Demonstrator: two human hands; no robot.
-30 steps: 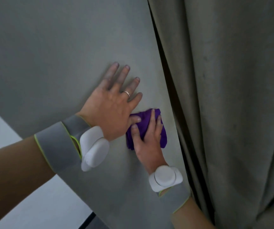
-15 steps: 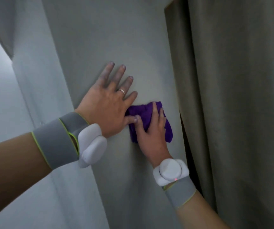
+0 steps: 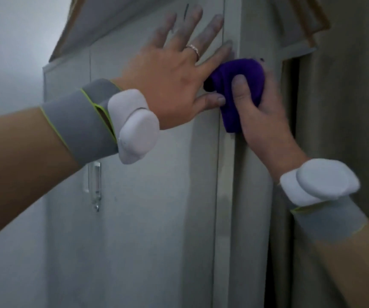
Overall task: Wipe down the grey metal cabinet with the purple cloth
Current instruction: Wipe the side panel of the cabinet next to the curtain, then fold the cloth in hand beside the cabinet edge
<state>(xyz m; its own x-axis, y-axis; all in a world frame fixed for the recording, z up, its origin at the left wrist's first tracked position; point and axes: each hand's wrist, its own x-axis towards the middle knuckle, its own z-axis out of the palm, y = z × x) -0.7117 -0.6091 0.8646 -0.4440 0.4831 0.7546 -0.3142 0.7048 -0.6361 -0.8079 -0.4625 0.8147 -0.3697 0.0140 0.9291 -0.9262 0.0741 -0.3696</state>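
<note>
The grey metal cabinet fills the middle of the view, its front doors to the left and its side panel to the right of a vertical corner edge. The purple cloth is bunched against that corner edge near the top. My right hand grips the cloth with the thumb over it and presses it to the cabinet. Just left of the cloth, my left hand lies flat on the door with fingers spread, its thumb touching the cloth. Both wrists wear grey bands with white pods.
A beige curtain hangs close beside the cabinet's right side, leaving a dark gap. A clear door handle with a key sits on the left door. A white wall lies to the left. A framed object rests above the cabinet.
Both hands and the cloth have travelled up the cabinet's side to its top corner. My view has swung left, so the front doors and handle now show.
</note>
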